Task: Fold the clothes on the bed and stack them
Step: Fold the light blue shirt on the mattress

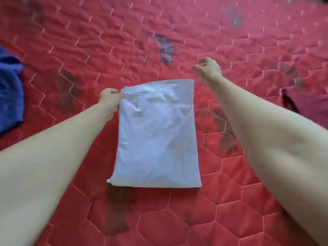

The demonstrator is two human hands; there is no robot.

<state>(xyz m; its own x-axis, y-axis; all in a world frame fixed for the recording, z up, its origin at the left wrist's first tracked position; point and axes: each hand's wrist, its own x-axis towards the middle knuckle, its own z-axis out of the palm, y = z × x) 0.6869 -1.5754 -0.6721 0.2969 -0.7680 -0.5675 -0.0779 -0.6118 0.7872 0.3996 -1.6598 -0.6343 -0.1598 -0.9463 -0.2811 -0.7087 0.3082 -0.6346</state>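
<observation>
A white garment [157, 135] lies folded into a tall rectangle in the middle of the red quilted bed [213, 201]. My left hand [110, 97] pinches its far left corner. My right hand [208, 68] hovers just beyond the far right corner, fingers loosely curled and apart, holding nothing. A blue garment [10, 89] lies crumpled at the left edge of the view.
A purple cloth [308, 102] shows at the right edge, partly hidden by my right forearm. The bed cover carries dark flower prints and pale hexagon stitching.
</observation>
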